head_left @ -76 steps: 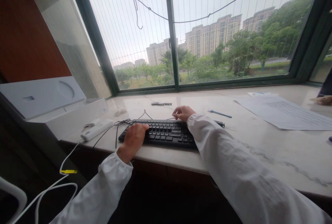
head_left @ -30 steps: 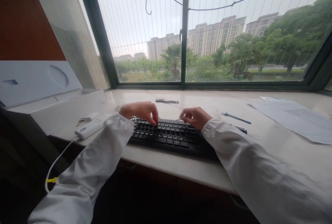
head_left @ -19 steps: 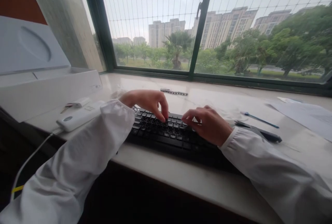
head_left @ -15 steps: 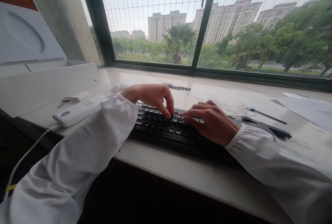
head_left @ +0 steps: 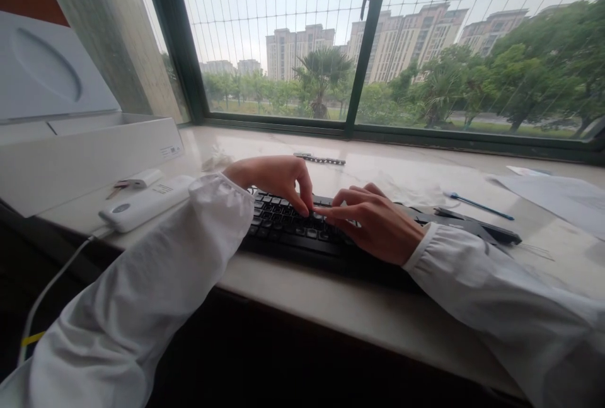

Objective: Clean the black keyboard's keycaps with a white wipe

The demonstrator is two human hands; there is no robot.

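Leaning both hands over the black keyboard [head_left: 302, 247], you are bringing your fingertips together among its keys. It is lying on the pale counter [head_left: 302, 291] close to the near edge — likely so that both forearms are reaching it comfortably. Your left hand [head_left: 278, 178] is arching in from the left, thumb and forefinger pointing down close together, a pose that seems to be suiting fine work between keys. Whether that grip is pinching a small part or nothing, I cannot tell. Your right hand [head_left: 385, 225] is lying low over the keyboard's right half, forefinger reaching to the left fingertips, perhaps for steadying; its grip is hiding its underside, so I cannot tell what it is holding, if anything.

The blue pen-like stick [head_left: 481, 206] and the dark tool [head_left: 491, 231] are lying beyond your right hand, while the white box [head_left: 99, 159] is standing to the left — probably leaving your working spot unobstructed.
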